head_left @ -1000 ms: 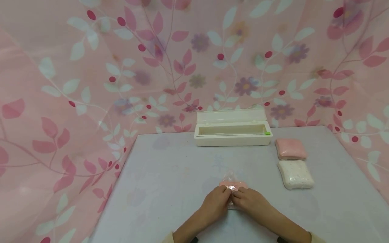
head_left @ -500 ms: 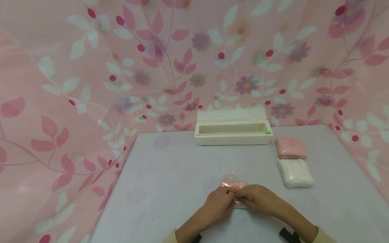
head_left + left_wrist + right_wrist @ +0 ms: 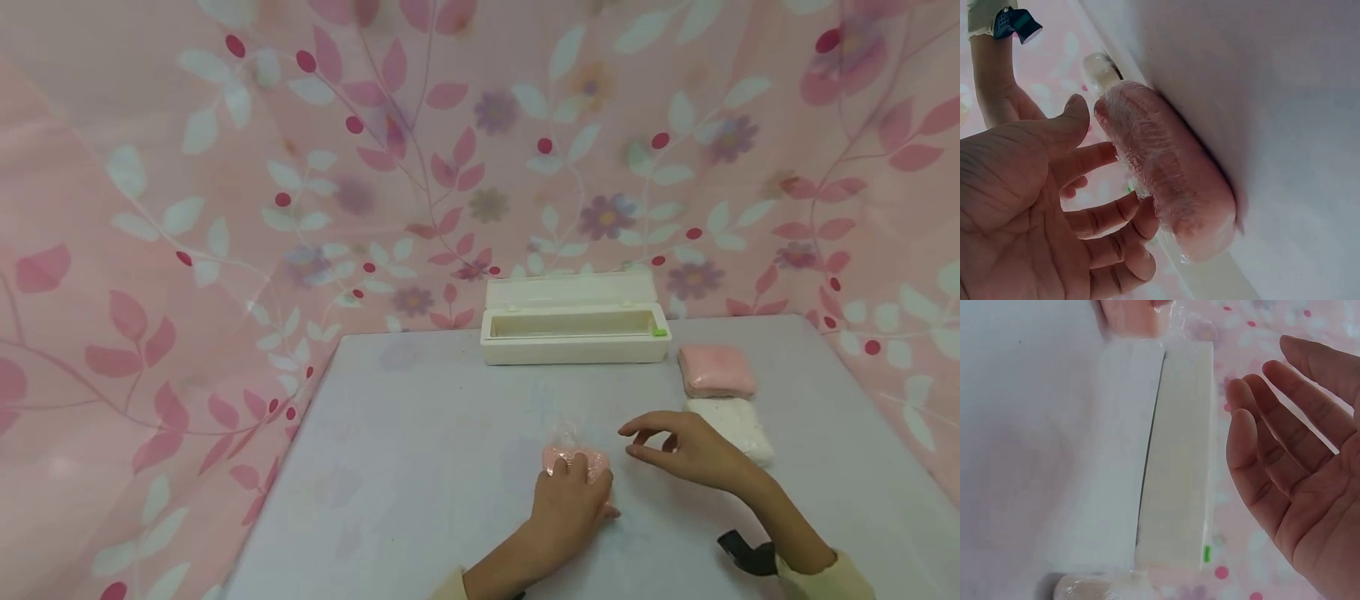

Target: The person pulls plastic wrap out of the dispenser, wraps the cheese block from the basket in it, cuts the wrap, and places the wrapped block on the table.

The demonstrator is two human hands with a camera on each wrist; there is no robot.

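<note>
A pink, soap-like bar [image 3: 597, 460] in crinkled clear film lies at the front middle of the table. My left hand [image 3: 572, 500] rests on top of it in the head view. In the left wrist view the fingertips of my left hand [image 3: 1066, 206] meet the wrinkled film of the pink bar [image 3: 1172, 169], with the thumb away from it. Some loose film [image 3: 564, 433] sticks out at its far end. My right hand [image 3: 690, 448] hovers to its right, holding nothing, fingers loosely bent, partly covering a white wrapped bar [image 3: 738, 425] in the head view.
A long white box [image 3: 576, 350] with its lid raised and a green tab [image 3: 659, 332] stands at the table's back edge. Another pink wrapped bar [image 3: 716, 371] lies behind the white one. A floral pink curtain [image 3: 450, 167] hangs behind and beside the table.
My right hand has left the pink bar and moved right, toward the white bar. The left hand has shifted from the bar's left side to lie over its top.
</note>
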